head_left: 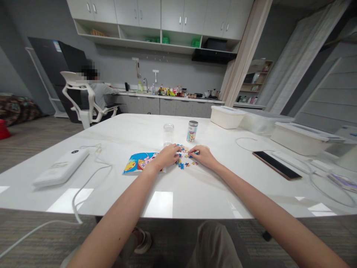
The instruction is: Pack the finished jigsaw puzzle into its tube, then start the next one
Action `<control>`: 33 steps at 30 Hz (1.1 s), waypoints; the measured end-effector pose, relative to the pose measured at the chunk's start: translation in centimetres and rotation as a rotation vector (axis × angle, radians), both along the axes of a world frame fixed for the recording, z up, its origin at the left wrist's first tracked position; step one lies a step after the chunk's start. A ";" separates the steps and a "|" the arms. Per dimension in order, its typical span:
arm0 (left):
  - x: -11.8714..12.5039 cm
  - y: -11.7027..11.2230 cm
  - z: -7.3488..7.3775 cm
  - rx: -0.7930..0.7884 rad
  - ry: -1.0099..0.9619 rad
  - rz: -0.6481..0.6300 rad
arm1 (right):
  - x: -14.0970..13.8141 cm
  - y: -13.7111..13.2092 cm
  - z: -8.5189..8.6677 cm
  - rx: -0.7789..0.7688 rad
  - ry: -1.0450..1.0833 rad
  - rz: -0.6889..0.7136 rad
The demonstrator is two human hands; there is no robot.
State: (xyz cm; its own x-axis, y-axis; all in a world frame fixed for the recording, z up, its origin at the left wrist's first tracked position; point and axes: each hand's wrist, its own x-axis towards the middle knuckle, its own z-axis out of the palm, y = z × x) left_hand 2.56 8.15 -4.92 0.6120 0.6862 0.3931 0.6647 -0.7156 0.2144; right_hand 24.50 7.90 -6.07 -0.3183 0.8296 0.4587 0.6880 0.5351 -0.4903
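Small jigsaw puzzle pieces [181, 165], blue, yellow and pink, lie in a loose pile on the white table [217, 197]. My left hand [168, 155] rests at the pile's left side, fingers curled down onto the pieces; what they hold is hidden. From the right, my right hand [204, 155] pinches a small puzzle piece, thumb and fingertips close together. Partly under my left wrist is a colourful cartoon picture sheet [136, 163]. Just behind the pile stand a clear empty jar [168, 134] and a cartoon-labelled jar [192, 131] with a metal lid.
A white power bank-like device [63, 168] with trailing cables sits at left. At right are a dark phone-like slab [276, 165], a white power strip [292, 162] and lidded plastic bins [227, 117]. Beyond, a person [102, 93] sits near a kitchen counter [173, 97].
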 end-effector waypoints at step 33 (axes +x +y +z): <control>0.1 0.2 -0.4 -0.029 0.018 -0.037 | 1.0 0.6 0.5 0.033 -0.098 -0.161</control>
